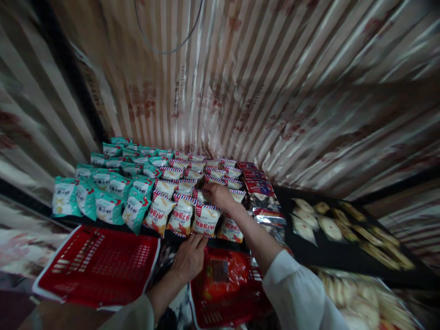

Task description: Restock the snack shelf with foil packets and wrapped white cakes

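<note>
My right hand (217,195) reaches over the front row of white-and-red snack bags (206,219), its fingers curled onto a snack bag in the row behind. That bag is partly hidden by my hand and the bags in front. Lower down, my left hand (192,254) rests at the front edge of the black shelf, fingers stretched out below the front bags. The white-and-red bags stand upright in several close rows. To their left stand rows of teal snack bags (110,206).
Dark red and silver packets (263,197) lie right of the bags. Farther right, pale wrapped packs (330,228) and long yellowish packs (380,254) lie on the black shelf (292,266). Below are an empty-looking red basket (103,266) and another red basket (237,307) with packaged goods.
</note>
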The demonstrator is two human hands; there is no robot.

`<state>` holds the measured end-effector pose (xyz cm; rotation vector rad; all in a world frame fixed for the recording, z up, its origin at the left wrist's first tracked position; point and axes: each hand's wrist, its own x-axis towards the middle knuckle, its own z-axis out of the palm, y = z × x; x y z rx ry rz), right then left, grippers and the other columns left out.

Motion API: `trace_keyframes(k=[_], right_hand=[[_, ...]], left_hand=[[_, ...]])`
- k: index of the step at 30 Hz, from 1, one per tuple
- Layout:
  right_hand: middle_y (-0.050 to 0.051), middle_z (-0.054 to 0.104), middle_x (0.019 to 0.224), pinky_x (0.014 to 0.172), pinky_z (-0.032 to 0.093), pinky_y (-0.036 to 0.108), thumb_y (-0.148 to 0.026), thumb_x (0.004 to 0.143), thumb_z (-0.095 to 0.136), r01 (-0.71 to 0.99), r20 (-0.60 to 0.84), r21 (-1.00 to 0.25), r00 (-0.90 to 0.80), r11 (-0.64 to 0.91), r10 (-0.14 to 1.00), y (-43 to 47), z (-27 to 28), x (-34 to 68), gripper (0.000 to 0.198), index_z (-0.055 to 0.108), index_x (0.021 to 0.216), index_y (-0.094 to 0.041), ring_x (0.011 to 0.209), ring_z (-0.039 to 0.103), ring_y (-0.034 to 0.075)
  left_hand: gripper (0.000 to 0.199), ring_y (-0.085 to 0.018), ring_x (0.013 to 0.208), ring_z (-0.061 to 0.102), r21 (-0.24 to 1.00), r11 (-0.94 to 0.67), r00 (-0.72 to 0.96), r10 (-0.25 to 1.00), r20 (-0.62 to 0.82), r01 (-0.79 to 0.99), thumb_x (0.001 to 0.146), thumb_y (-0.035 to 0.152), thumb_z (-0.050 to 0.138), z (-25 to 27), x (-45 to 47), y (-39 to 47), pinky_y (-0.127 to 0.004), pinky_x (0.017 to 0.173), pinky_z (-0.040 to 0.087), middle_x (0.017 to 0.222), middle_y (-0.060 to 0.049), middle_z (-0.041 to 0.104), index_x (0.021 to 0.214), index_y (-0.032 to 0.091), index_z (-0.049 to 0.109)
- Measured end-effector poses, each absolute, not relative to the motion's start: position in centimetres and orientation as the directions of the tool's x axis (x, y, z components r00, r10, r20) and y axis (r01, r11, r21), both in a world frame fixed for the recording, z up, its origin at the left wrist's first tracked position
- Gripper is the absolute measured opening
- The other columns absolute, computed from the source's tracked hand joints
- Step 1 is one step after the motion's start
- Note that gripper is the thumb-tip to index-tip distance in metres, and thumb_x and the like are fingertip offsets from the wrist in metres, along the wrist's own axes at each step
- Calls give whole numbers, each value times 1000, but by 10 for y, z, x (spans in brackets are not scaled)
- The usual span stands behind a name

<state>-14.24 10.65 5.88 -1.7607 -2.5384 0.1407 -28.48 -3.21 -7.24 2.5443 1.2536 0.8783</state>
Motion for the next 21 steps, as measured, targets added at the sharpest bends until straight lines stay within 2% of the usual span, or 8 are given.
trace_keyframes(k=[3, 6, 11, 14, 21], right_hand=[[6, 69, 106, 76, 45, 26, -23, 88, 46, 949, 63, -114, -288, 294, 956, 115, 57, -130, 29, 65, 111, -25, 95, 63, 19], [7, 67, 112, 78, 47, 28, -23, 89, 44, 987, 113, -41, -149, 155, 982, 130, 58, -115, 32, 63, 116, -26, 100, 62, 21], [9, 67, 112, 83, 47, 30, -28, 88, 47, 999, -80, 26, -44, 46, 996, 152, 60, -108, 33, 62, 118, -27, 102, 62, 22], [9, 68, 111, 86, 46, 29, -27, 89, 46, 999, -104, 24, -36, 39, 994, 159, 60, -114, 33, 62, 118, -26, 104, 62, 22], [2, 70, 108, 84, 47, 27, -30, 88, 49, 991, -24, -64, -119, 117, 993, 170, 53, -128, 31, 64, 114, -30, 101, 63, 20]], left_hand=[[36, -21, 94, 58, 393, -634, 468, 766, 441, 666, 80, 8, 41, -74, -284, -32, -33, 81, 55, 103, -9, 63, 110, 15, 58], [35, -21, 92, 59, 383, -638, 467, 760, 452, 668, 79, 8, 41, -74, -283, -32, -34, 80, 56, 103, -9, 63, 109, 14, 59], [36, -22, 93, 60, 378, -633, 462, 763, 452, 676, 79, 7, 40, -71, -282, -31, -36, 80, 56, 104, -10, 64, 109, 13, 59], [35, -22, 91, 60, 376, -636, 465, 761, 453, 674, 80, 8, 40, -68, -282, -31, -35, 79, 57, 102, -9, 64, 109, 14, 59], [35, -21, 89, 62, 364, -628, 441, 760, 477, 688, 78, 8, 40, -69, -280, -31, -33, 75, 57, 99, -9, 65, 106, 15, 60]])
